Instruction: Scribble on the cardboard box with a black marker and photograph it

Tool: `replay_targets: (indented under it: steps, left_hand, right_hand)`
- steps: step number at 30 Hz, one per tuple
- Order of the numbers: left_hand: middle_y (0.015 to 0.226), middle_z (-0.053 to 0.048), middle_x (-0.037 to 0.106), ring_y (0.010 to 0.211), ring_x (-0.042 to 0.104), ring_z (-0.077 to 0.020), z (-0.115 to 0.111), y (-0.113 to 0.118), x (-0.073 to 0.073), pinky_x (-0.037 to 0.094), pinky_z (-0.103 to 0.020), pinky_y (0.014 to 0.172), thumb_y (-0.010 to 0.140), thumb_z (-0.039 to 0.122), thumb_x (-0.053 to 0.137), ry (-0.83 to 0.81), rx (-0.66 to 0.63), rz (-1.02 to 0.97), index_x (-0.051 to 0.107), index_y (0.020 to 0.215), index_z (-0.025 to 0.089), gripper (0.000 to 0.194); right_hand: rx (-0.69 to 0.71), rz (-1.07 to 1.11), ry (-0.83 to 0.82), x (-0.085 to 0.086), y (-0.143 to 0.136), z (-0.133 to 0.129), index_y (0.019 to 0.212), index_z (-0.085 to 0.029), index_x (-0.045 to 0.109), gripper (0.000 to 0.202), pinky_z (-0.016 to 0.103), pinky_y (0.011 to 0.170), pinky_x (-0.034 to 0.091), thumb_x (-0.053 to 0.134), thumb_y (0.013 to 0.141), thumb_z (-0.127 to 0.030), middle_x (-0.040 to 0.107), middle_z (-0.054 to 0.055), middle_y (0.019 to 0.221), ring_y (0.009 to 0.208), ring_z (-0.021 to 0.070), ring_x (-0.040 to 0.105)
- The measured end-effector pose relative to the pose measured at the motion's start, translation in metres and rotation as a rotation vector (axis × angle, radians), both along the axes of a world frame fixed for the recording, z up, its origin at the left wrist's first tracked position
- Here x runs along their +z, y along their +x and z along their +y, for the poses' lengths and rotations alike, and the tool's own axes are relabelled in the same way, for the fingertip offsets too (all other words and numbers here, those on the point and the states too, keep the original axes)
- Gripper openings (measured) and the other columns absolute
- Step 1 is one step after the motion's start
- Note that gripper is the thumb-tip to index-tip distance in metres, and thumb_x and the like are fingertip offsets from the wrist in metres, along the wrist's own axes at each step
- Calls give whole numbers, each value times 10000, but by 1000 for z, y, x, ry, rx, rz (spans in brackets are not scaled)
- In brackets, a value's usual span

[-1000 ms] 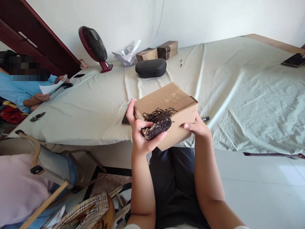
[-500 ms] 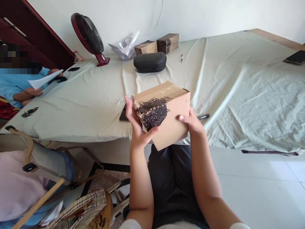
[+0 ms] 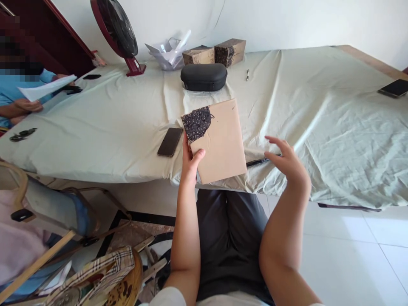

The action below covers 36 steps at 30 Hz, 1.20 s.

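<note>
My left hand (image 3: 191,159) grips a brown cardboard box (image 3: 221,142) at its left edge, the thumb lying on the face toward me. Dense black scribble (image 3: 198,123) covers that face's upper left corner, and a small dark tick is near its upper right corner. To the right of the box my right hand (image 3: 285,159) is open, fingers apart, just over a black marker pen (image 3: 259,162) on the cloth. Whether its fingertips touch the pen I cannot tell. A dark phone (image 3: 170,142) lies left of the box.
On the cloth-covered table (image 3: 127,127) stand a black case (image 3: 204,77), two scribbled boxes (image 3: 230,52), a bin with papers (image 3: 168,57) and a fan (image 3: 119,36). Another phone (image 3: 394,88) lies far right. A person in blue (image 3: 9,95) holds paper at left; a chair (image 3: 54,204) stands below.
My right hand has let go of the box and moved right, over the marker. The box has turned so its scribbled face points more toward me. The phone beside it is uncovered.
</note>
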<state>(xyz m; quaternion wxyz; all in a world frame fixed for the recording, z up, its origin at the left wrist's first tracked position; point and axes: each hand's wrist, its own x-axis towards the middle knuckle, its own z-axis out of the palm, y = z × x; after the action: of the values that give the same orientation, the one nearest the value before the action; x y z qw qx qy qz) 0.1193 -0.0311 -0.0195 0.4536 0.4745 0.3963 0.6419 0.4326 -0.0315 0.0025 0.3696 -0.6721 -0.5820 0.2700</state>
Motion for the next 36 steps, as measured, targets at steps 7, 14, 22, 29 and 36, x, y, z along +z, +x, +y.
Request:
replay_targets:
  steps: [7,14,22,29,36]
  left_hand:
    - [1780,-18,423,1664,401,-319,6,-1,-10,373,-506,1367,820,688,820,34,-14,38,353,1698,418,1030]
    - [1762,-53,453,1603,491,-338,-1,-1,-3,406,-538,1339,808,712,833,16,1,79,327,1714,411,1080]
    - [1709,-71,523,1533,567,-366,-5,0,-1,493,-536,1273,748,731,873,-3,16,46,379,1695,390,1121]
    - [1676,-66,563,1508,594,-364,-7,0,-2,533,-521,1245,736,760,865,-4,31,57,385,1696,390,1136]
    - [1687,-54,550,1494,603,-369,-7,1,-7,568,-487,1202,737,739,873,-16,12,29,396,1695,396,1124]
  right_hand:
    - [78,-418,-319,-10,-17,2,1084,-289,811,281,859,1262,70,679,840,-238,537,154,1517,1566,507,318]
    - [255,-440,-109,-15,-69,18,1153,-261,791,335,708,1179,328,533,940,-262,680,154,1171,1247,426,545]
    - [204,-363,-56,-12,-70,16,1220,-253,802,452,368,745,413,416,1057,-422,811,141,1091,970,329,690]
    - [164,-506,-285,-1,-69,12,1721,-247,416,795,502,832,538,555,992,-531,770,252,1306,1074,447,740]
    - [111,-220,-320,18,-26,-19,1771,-291,300,958,422,695,596,574,861,-172,809,100,1016,664,260,713]
